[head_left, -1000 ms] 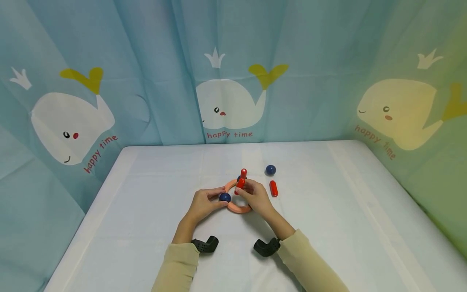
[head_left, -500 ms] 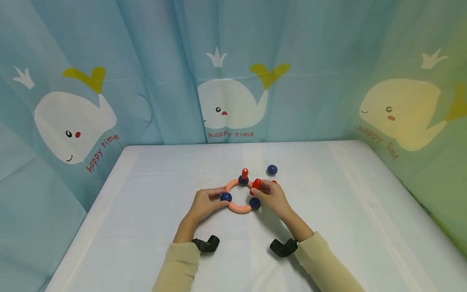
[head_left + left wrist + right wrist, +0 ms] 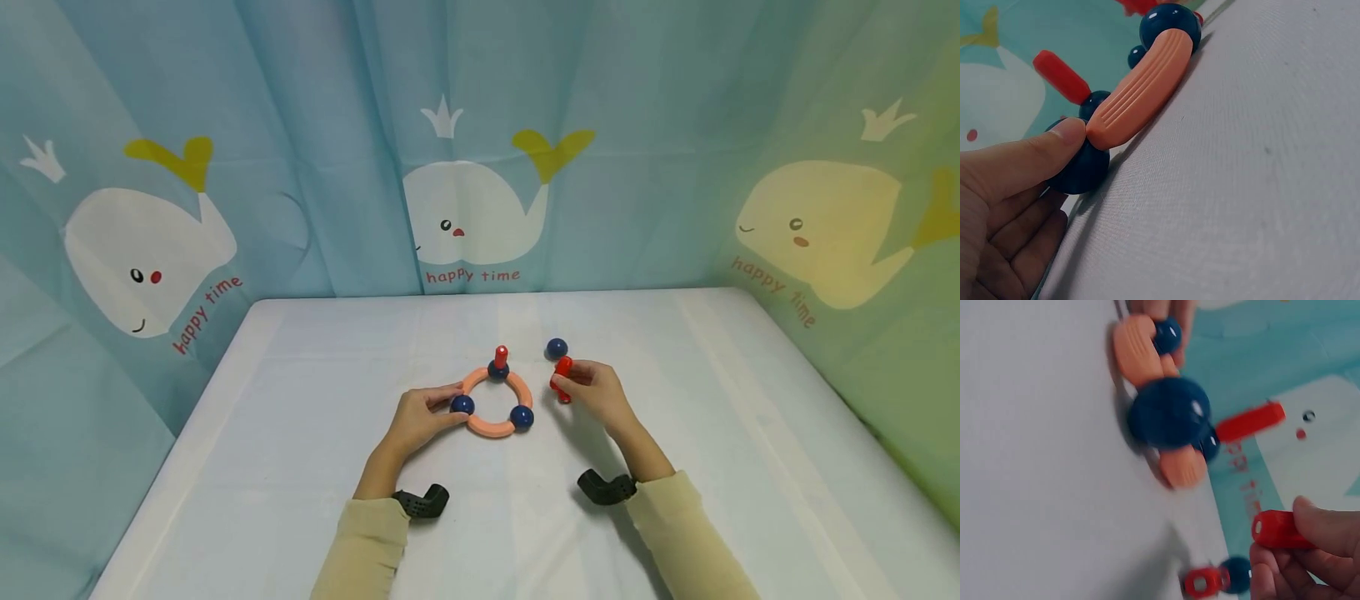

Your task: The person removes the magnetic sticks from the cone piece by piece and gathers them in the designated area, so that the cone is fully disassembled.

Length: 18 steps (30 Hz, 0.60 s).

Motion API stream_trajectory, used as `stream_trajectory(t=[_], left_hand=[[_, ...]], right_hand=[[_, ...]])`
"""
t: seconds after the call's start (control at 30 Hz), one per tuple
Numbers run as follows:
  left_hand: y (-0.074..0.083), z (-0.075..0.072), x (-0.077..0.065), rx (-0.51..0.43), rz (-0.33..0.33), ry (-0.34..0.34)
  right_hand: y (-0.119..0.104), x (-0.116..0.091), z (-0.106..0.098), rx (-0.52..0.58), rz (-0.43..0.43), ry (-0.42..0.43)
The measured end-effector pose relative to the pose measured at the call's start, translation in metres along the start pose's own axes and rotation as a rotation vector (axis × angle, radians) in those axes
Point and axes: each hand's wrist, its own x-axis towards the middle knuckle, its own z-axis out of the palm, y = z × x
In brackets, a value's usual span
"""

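On the table lies a ring of orange curved bars [image 3: 491,428] joined by three blue balls. A red rod [image 3: 501,357] stands upright on the far ball [image 3: 498,372]. My left hand [image 3: 420,421] pinches the ring's left ball [image 3: 1080,169] between thumb and fingers. The near right ball [image 3: 521,417] is untouched. Right of the ring, my right hand [image 3: 600,392] holds another red rod [image 3: 1279,530] between thumb and fingers, off the table. Below it lies a further red rod [image 3: 1202,582], partly covered by the hand in the head view.
A loose blue ball [image 3: 557,348] sits on the white table [image 3: 315,375] just beyond the right hand. A blue curtain [image 3: 330,217] with whale prints hangs behind the table. Black wrist devices [image 3: 606,488] are worn at both wrists.
My right hand has moved from above the ring to the right, carrying its red rod over to the lying rod. The left hand stays on the left ball.
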Motion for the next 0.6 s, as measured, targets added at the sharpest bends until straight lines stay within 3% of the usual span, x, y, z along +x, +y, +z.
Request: stream_trajectory(t=[0.27, 0.6], left_hand=[[-0.002, 0.0, 0.0, -0.004, 0.009, -0.007], [-0.002, 0.0, 0.0, -0.006, 0.012, -0.007]], right_hand=[[0.011, 0.003, -0.025, -0.026, 0.086, 0.01], [0.022, 0.004, -0.035, -0.088, 0.187, -0.07]])
